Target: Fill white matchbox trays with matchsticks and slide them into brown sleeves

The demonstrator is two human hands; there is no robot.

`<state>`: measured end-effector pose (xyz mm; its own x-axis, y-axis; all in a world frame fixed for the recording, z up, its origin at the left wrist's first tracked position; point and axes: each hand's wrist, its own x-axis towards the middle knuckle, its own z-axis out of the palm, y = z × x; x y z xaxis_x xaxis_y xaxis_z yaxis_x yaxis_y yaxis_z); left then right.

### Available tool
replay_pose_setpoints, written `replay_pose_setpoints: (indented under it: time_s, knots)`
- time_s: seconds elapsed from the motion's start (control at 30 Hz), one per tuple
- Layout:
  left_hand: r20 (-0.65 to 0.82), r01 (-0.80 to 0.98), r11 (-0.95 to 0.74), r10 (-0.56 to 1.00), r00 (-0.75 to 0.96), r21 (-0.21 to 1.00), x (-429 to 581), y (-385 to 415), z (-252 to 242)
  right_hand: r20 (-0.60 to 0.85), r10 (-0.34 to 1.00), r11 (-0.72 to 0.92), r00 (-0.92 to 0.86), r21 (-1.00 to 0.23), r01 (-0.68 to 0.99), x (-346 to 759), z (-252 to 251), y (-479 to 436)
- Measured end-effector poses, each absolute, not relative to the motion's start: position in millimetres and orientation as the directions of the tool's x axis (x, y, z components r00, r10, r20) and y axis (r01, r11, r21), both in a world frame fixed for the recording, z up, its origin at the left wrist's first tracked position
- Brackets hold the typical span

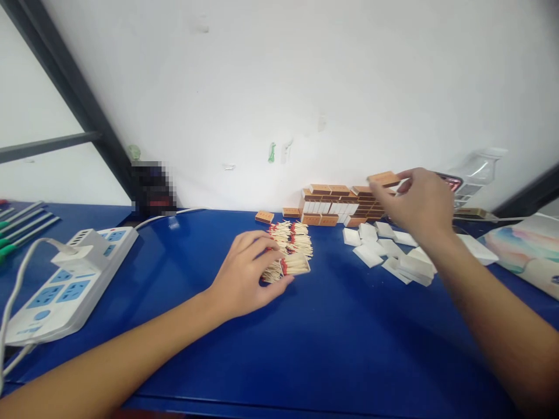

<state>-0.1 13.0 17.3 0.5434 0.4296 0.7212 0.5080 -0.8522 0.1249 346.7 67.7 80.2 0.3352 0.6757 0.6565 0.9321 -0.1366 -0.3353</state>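
Observation:
Between the thumb and fingers of my left hand [248,273] is a small white matchbox tray [296,266] filled with red-tipped matches. Loose matches [301,238] lie in a pile just behind it, some partly hidden by my fingers. My right hand [421,201] is raised at the right, its thumb and fingers pinching an orange matchbox sleeve [384,178]. That sleeve is above the right end of a stack of matchboxes [329,203] against the wall. Several white trays [379,247] lie scattered on the table below my right hand.
A white power strip [74,279] with a plugged-in charger and cable lies at the left, with green-handled screwdrivers [26,224] beyond. Two matchboxes [264,216] sit apart behind the matches. A clear plastic bottle [480,171] and a patterned tissue pack [524,250] are at the right.

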Motion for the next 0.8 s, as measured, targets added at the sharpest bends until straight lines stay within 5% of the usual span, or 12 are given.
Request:
replay_pose_setpoints:
  time_s: [0.07, 0.23, 0.33, 0.8]
  knots:
    - [0.744, 0.582, -0.801, 0.476, 0.47, 0.144, 0, 14, 19, 0.69, 0.693, 0.026, 0.21, -0.315, 0.949, 317, 65, 45]
    - [0.745, 0.642, -0.743, 0.533, 0.4, 0.187, -2, 18, 19, 0.445, 0.892, 0.216, 0.085, -0.584, 0.782, 258, 28, 8]
    - [0.737, 0.635, -0.749, 0.536, 0.412, 0.189, -3, 20, 16, 0.417, 0.909, 0.288, 0.02, -0.661, 0.693, 249, 20, 3]
    - [0.729, 0.6, -0.776, 0.525, 0.439, 0.198, -3, 19, 18, 0.502, 0.856, 0.44, -0.12, -0.588, 0.679, 253, 14, 2]
